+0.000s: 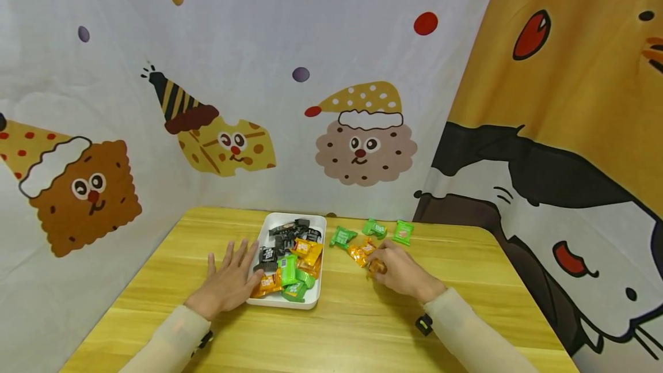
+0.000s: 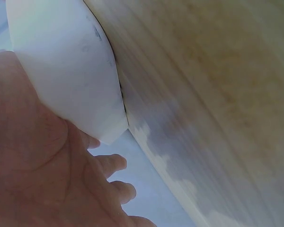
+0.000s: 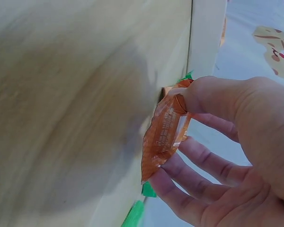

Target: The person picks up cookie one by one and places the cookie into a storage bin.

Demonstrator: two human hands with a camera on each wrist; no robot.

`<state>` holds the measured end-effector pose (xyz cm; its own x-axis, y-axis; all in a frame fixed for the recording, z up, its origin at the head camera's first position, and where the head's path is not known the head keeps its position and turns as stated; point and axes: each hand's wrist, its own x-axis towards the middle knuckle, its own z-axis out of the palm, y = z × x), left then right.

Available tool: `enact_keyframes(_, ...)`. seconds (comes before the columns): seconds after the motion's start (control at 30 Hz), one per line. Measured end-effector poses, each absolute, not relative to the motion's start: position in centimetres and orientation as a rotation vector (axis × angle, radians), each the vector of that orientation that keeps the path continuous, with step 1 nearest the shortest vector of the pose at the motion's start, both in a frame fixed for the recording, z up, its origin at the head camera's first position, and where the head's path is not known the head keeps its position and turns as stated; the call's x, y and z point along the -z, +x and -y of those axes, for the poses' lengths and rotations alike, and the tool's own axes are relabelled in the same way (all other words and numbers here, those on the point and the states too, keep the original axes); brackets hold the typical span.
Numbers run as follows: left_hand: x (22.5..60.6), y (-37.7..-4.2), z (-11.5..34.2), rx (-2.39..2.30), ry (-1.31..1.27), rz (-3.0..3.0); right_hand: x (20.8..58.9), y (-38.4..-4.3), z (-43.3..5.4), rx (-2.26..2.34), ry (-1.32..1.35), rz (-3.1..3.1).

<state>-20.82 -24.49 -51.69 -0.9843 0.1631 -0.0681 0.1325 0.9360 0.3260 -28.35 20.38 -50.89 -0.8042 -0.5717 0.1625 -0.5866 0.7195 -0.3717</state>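
My right hand (image 1: 403,272) pinches an orange-wrapped snack packet (image 1: 377,267) just above the table. In the right wrist view, the thumb and fingers hold this packet (image 3: 164,130) at its edges, and small print shows on its wrapper. Another orange packet (image 1: 359,254) lies right beside that hand. Fingers spread, my left hand (image 1: 228,281) rests against the left side of a white tray (image 1: 279,303). Inside the tray lie several black packets (image 1: 285,243), orange packets (image 1: 308,251) and green packets (image 1: 288,269). The left wrist view shows the palm by the tray's outer wall (image 2: 75,71).
Three green packets lie on the table behind my right hand: one on the left (image 1: 342,237), one in the middle (image 1: 374,228), one on the right (image 1: 403,232). The wooden table (image 1: 331,338) ends at a cartoon-printed curtain (image 1: 290,183).
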Motion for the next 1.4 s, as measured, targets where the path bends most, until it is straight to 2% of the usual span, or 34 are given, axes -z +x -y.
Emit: enact_keyframes(1.4, 51.6, -20.7, 24.2, -0.496, 0.211, -3.014, 48.4, -31.2, -11.9, -0.737, 0.986, 2.872)
